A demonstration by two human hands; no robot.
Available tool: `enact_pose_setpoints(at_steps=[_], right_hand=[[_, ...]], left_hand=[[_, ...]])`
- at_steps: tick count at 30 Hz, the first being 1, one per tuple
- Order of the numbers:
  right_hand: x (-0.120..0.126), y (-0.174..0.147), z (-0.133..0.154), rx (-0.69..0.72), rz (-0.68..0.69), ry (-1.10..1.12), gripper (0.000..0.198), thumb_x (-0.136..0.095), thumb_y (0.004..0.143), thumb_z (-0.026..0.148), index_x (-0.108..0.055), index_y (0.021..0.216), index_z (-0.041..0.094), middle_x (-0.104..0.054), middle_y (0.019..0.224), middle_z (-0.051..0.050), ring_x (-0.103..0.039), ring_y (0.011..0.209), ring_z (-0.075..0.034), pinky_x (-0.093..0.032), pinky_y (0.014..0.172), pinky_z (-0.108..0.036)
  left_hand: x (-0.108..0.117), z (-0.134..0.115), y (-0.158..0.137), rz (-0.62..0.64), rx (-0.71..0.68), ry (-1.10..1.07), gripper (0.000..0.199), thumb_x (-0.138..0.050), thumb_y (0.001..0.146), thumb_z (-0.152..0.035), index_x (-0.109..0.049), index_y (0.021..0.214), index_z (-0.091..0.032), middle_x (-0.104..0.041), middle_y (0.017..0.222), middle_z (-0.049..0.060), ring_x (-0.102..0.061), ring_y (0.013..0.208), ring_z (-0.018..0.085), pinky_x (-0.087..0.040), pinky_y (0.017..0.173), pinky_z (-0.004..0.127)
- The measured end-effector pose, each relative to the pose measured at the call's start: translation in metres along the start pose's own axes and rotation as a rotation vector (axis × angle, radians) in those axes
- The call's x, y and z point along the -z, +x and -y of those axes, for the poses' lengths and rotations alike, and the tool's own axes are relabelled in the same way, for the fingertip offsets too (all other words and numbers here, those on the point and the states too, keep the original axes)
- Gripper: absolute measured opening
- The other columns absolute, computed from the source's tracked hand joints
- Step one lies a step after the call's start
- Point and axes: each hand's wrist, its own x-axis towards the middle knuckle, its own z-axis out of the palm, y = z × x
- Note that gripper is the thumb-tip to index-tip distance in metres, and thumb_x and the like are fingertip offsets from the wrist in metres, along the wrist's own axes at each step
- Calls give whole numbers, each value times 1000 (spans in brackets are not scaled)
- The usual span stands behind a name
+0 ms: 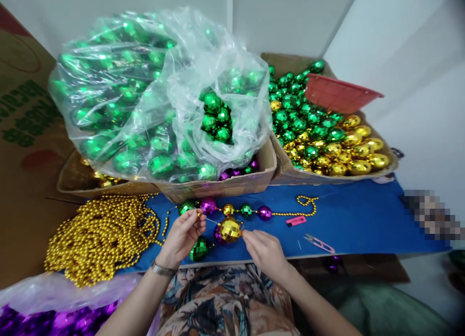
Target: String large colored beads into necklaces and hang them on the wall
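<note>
A large, shiny gold faceted ball [230,229] hides much of a purple faceted ball [218,235] behind it, while a bare left hand [187,229] covers the end of a thin pale thread [211,221] and the grip of a bare right hand [265,251] is unclear. Lettering on a small pink rectangular tag [297,221] is too small to read. The left edge cuts off a brown cardboard carton [25,190] with green print, the bottom edge crops both forearms [134,299], and pixelation obscures a patch [432,215] at far right.

Large gold ball [230,230] between left hand [186,231] and right hand [264,251], blue tabletop [358,212] beneath.
</note>
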Motion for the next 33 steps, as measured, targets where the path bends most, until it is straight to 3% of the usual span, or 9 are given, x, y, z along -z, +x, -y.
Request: enact_pose_setpoints(at_steps=[17, 23, 26, 29, 31, 33], right_hand=[[-1, -8, -7, -30, -4, -52, 24, -36, 98, 17, -60, 99, 17, -59, 70, -2, -53, 64, -14, -35, 63, -26], [-18, -14, -13, -43, -27, -177, 24, -38, 96, 15, -59, 107, 18, -60, 71, -2, -56, 65, -16, -38, 64, -27], [-44, -23, -24, -173, 68, -63, 20, -39, 96, 16, -57, 105, 17, -66, 80, -4, -63, 74, -16, -43, 68, -24], [-61, -32, -38, -319, 202, -2, 16, -41, 95, 15, -57, 100, 17, -68, 84, -5, -66, 79, -15, -46, 67, -22], [-59, -35, -44, -352, 233, -7, 16, -43, 94, 17, -58, 101, 18, -68, 91, -5, -66, 81, -15, -48, 68, -22], [-49, -33, -45, -359, 180, 11, 20, -43, 96, 20, -58, 108, 20, -67, 101, -6, -66, 87, -15, -49, 74, -22]], left_hand=[[-13, 13, 4, -1, -88, 161, 33, -83, 66, -34, -71, 89, -13, -69, 75, 5, -63, 66, 12, -53, 63, 22], [-15, 34, 9, -2, -315, 454, 30, -78, 72, -33, -67, 95, -17, -67, 74, 1, -61, 67, 11, -49, 64, 20], [-14, 57, 19, 25, -359, 635, 24, -73, 76, -37, -68, 87, -16, -67, 73, 2, -60, 65, 12, -48, 61, 22], [-12, 71, 32, 60, -503, 849, 22, -67, 80, -39, -70, 80, -17, -71, 85, 6, -65, 77, 18, -51, 71, 29], [-13, 70, 37, 104, -638, 971, 20, -65, 82, -37, -70, 77, -18, -71, 92, 8, -65, 87, 20, -50, 80, 33], [-17, 62, 37, 151, -754, 1056, 17, -64, 84, -33, -70, 77, -19, -70, 94, 7, -65, 89, 20, -50, 83, 35]])
